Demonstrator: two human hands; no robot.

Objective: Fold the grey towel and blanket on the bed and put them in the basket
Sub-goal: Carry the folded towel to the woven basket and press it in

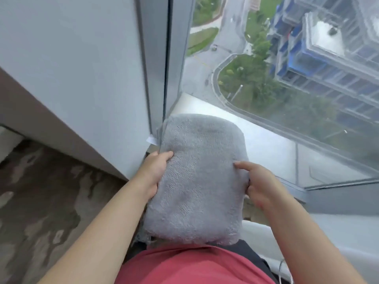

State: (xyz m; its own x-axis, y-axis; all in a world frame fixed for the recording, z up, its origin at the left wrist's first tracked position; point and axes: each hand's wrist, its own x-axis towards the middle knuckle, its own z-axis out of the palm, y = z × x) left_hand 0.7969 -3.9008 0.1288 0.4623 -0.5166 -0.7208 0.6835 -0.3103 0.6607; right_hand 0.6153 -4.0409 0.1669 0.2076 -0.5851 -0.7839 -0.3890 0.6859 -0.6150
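Note:
A grey fleecy folded bundle [196, 177], towel or blanket I cannot tell which, is held flat in front of my chest. My left hand [152, 173] grips its left edge, thumb on top and fingers underneath. My right hand [256, 183] holds the right edge, thumb pressed on the top face and fingers curled under the side. A white tag [151, 139] sticks out at the bundle's far left corner. The bed and the basket are not in view.
A grey-white wall [71, 68] and a window frame post [158, 58] stand ahead on the left. A large window [287, 58] looks down on streets and buildings. A white sill [266, 144] runs under the glass. Brown patterned floor [41, 191] lies at the left.

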